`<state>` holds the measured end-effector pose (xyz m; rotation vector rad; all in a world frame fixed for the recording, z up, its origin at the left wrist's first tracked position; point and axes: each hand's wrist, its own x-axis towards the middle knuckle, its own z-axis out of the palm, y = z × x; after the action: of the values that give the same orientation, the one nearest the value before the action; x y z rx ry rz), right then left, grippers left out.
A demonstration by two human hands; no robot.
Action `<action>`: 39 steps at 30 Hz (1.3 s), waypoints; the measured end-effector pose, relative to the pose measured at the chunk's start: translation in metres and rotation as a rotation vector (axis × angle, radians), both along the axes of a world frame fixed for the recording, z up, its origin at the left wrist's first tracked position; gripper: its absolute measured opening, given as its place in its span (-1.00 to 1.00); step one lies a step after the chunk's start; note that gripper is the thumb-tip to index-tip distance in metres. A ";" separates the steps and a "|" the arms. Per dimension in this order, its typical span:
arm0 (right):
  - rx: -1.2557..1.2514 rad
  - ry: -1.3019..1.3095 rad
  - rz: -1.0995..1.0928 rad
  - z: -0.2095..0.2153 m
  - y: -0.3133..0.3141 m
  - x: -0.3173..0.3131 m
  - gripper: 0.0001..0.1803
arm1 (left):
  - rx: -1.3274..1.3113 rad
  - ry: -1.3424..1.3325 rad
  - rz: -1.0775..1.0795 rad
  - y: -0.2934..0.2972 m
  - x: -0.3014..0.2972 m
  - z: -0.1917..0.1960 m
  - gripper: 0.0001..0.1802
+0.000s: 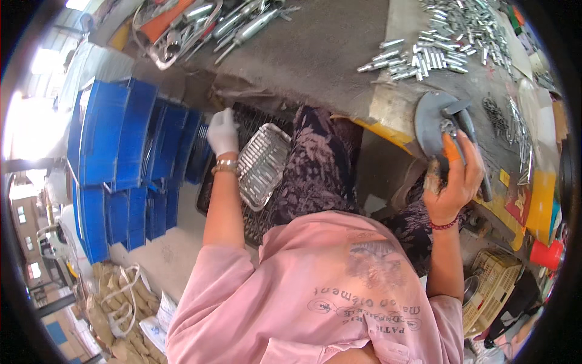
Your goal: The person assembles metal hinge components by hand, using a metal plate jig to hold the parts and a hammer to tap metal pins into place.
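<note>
My left hand (223,132), in a white glove, is curled closed beside a clear tray (285,134) of shiny metal pins (259,167). What its fingers hold, if anything, is hidden. The tray rests on a dark mesh crate (247,115) to the left of my legs. At the bench edge my right hand (456,173) wears orange finger covers. Its thumb is apart from the fingers, whose tips meet at a small metal part (448,126) on a round grey dish (429,128). A grey bar-like piece (478,148) lies along the dish's right side.
Loose metal pins (433,57) heap at the bench's far right. Pliers-like metal tools (254,27) and an orange-handled tool (165,21) lie far left. Blue bins (115,133) stack at left, above sacks (121,303). A yellow crate (494,288) stands lower right.
</note>
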<state>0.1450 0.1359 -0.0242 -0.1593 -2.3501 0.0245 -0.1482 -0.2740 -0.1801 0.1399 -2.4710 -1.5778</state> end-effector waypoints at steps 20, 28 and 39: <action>-0.367 0.066 0.069 0.048 0.037 0.067 -0.61 | -0.636 0.445 -0.826 0.248 0.037 0.200 -0.80; -0.276 -0.047 -0.647 0.048 0.189 0.126 -0.70 | -0.696 0.552 -0.835 0.249 0.038 0.199 -0.82; -0.001 -0.573 -0.450 0.068 0.216 0.125 -0.85 | -0.314 0.479 -1.193 0.276 0.123 0.229 -0.86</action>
<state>0.2701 0.3519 0.0443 -0.7800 -2.8188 -0.2735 -0.0254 0.0018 0.0488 -1.7858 -2.3643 -1.1700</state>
